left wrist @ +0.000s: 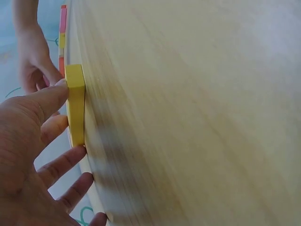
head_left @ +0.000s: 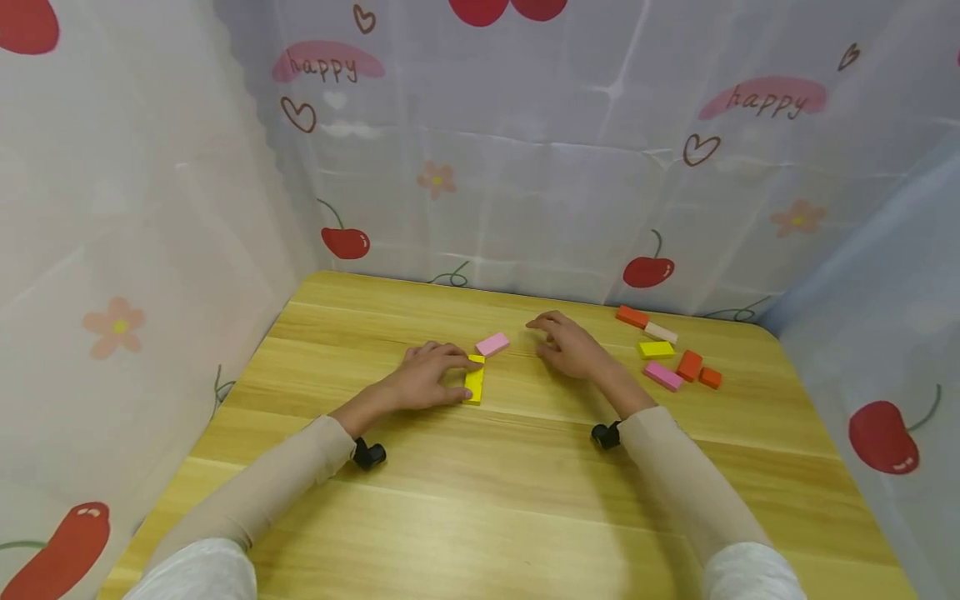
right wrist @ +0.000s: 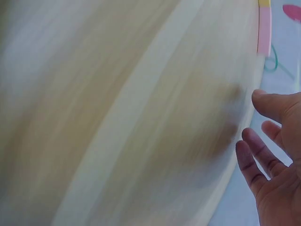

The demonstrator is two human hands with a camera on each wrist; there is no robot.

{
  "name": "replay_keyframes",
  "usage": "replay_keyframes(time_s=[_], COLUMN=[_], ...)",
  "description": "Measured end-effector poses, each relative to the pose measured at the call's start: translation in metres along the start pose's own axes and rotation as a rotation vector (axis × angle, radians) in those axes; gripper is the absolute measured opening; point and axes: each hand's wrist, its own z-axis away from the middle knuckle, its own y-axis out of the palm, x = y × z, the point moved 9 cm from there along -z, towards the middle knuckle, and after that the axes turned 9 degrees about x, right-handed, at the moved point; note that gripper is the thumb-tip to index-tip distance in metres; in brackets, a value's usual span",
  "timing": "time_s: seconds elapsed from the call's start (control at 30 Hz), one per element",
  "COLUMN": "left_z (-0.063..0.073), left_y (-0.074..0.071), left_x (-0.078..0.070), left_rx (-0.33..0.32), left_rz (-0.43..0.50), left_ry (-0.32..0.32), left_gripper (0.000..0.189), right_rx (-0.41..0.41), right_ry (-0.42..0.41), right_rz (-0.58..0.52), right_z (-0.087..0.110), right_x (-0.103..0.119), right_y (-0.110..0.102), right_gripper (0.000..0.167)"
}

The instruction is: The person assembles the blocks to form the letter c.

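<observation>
A flat yellow block point(head_left: 476, 382) lies on the wooden table under the fingertips of my left hand point(head_left: 427, 377). The thumb and index finger pinch it, while in the left wrist view the other fingers of the left hand point(left wrist: 28, 150) spread beside the yellow block point(left wrist: 76, 106). A pink block point(head_left: 492, 344) sits just behind it, near its far end. My right hand point(head_left: 572, 347) hovers to the right of these, holding nothing. Its fingers are loosely bent and spread in the right wrist view, where the right hand point(right wrist: 280, 150) is apart from the pink block point(right wrist: 265, 30).
At the right lie several more blocks: a red-orange block point(head_left: 632, 317), a cream block point(head_left: 661, 332), a yellow one, a pink block point(head_left: 663, 376), an orange block point(head_left: 689, 365) and a small orange block point(head_left: 710, 377). A printed curtain point(head_left: 525, 208) surrounds the table point(head_left: 480, 500) behind and on both sides.
</observation>
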Motion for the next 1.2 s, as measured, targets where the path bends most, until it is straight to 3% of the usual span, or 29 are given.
replay_keyframes(time_s=[0.37, 0.67, 0.87, 1.2], left_z=[-0.002, -0.002, 0.001, -0.001], left_y=[0.0, 0.001, 0.0, -0.001], left_x=[-0.001, 0.0, 0.002, -0.003], left_rx=[-0.004, -0.006, -0.004, 0.002], left_rz=[0.009, -0.006, 0.004, 0.017], left_ry=[-0.01, -0.014, -0.031, -0.025], left_gripper=[0.053, 0.054, 0.054, 0.054], right_rx=[-0.081, -0.112, -0.155, -0.091], right_ry=[0.149, 0.22, 0.264, 0.369], right_rz=[-0.002, 0.014, 0.014, 0.035], right_z=[0.062, 0.117, 0.145, 0.171], right_x=[-0.06, -0.089, -0.102, -0.123], right_y=[-0.03, -0.047, -0.053, -0.054], right_gripper=[0.041, 0.039, 0.039, 0.048])
